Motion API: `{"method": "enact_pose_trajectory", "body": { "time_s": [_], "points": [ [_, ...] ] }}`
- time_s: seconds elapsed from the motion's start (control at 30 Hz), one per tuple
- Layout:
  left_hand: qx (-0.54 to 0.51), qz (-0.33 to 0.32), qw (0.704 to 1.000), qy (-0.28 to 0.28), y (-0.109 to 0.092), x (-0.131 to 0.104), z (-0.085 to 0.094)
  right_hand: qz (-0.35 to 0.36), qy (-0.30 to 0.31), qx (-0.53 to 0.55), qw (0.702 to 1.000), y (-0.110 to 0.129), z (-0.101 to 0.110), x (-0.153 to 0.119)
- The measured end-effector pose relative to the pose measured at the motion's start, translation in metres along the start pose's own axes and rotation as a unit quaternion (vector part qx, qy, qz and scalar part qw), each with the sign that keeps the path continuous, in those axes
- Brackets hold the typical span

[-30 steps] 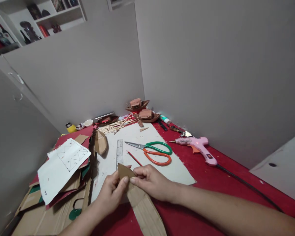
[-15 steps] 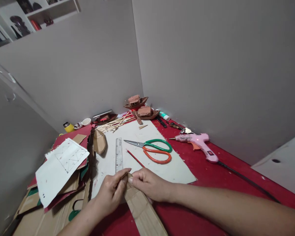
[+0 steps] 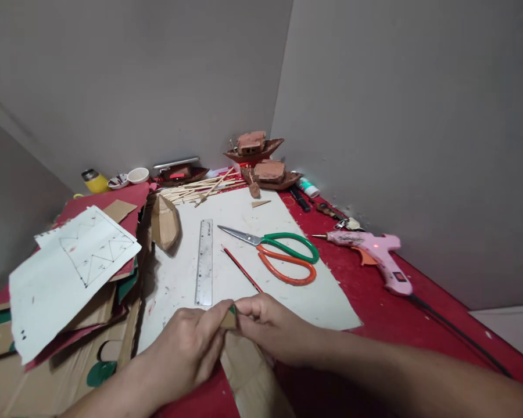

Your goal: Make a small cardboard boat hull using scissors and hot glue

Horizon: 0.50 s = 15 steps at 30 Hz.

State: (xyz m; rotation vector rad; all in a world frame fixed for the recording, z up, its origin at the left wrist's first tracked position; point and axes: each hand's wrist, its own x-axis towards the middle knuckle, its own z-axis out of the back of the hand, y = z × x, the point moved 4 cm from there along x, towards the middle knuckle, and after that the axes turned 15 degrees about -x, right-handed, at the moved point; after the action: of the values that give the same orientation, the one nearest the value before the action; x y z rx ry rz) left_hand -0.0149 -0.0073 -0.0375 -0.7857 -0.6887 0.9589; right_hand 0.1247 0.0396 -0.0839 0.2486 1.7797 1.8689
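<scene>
Head view shows, at bottom centre, the cardboard strip (image 3: 253,377); left grip (image 3: 189,342) and right grip (image 3: 276,328) pinch its end closely. The tip (image 3: 229,319), flat one second ago, now looks folded, so bending seems to progress. Above lies the ruler (image 3: 204,261).

The left hand (image 3: 189,345) and right hand (image 3: 272,325) are bare, with plain, uncovered wrists. The left forearm (image 3: 117,390) is bare down to the near edge of view. The right forearm (image 3: 392,363), visible at greater length, is bare too, slim at the wrist and broadening toward the near right. Nail details are too small to tell.
</scene>
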Motion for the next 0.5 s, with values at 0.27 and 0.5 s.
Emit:
{"method": "enact_pose_trajectory", "body": {
  "time_s": [0.27, 0.5],
  "points": [
    [-0.174, 0.111, 0.976, -0.068, 0.005, 0.008, -0.001, 0.016, -0.004, 0.026, 1.000, 0.001, 0.009, -0.001],
    [-0.396, 0.193, 0.892, -0.099, 0.010, 0.004, -0.011, 0.047, -0.014, 0.080, 0.996, 0.018, 0.003, -0.009]
  ]
}}
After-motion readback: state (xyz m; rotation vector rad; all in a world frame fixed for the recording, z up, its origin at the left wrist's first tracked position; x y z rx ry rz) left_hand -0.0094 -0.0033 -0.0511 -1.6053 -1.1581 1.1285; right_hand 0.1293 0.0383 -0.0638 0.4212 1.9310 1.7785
